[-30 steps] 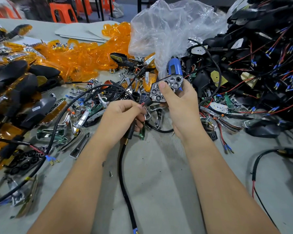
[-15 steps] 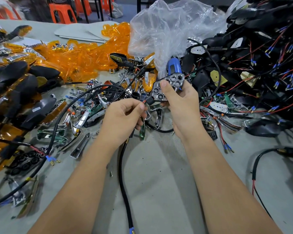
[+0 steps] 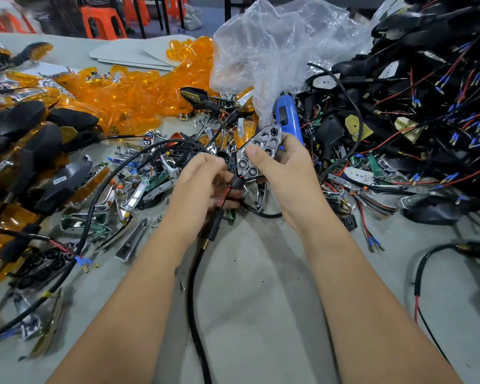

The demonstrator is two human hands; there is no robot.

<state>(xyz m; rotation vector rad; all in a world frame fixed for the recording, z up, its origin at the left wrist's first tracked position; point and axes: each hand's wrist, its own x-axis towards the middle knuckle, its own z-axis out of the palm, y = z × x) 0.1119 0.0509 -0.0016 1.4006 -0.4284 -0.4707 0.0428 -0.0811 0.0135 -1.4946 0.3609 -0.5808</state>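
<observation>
The shiny plate [image 3: 266,139] is a small silver piece with round cups in it. It is up in the air above the surface [image 3: 261,314], in front of a blue tool [image 3: 287,117]. It looks light and hard, and its smooth skin is likely slippery and easy to scratch. The edges are the best place to hold it, not the cups.

The right hand [image 3: 288,181] holds it that way. The thumb [image 3: 254,154] presses on the front and the other fingers are curled behind it, so the plate is clamped between them. The wrist is bent up and the plate's face tilts toward the person.

A cable [image 3: 194,286] hangs from the bottom of the plate. It is long, black and bendy, and it runs down across the surface toward the person. Near the plate it turns into thin red wires [image 3: 225,193]. These look weak and could snap if pulled hard. The thick black rubber part [image 3: 215,221] is a safer spot to grab.

The left hand [image 3: 197,187] is just beside the plate with its fingers curled round the top of the cable. The view is blurry there, but the fingertips seem to pinch the thin wires.

Orange covers [image 3: 139,92], a clear bag [image 3: 275,42] and a heap of black parts [image 3: 427,65] lie around.
</observation>
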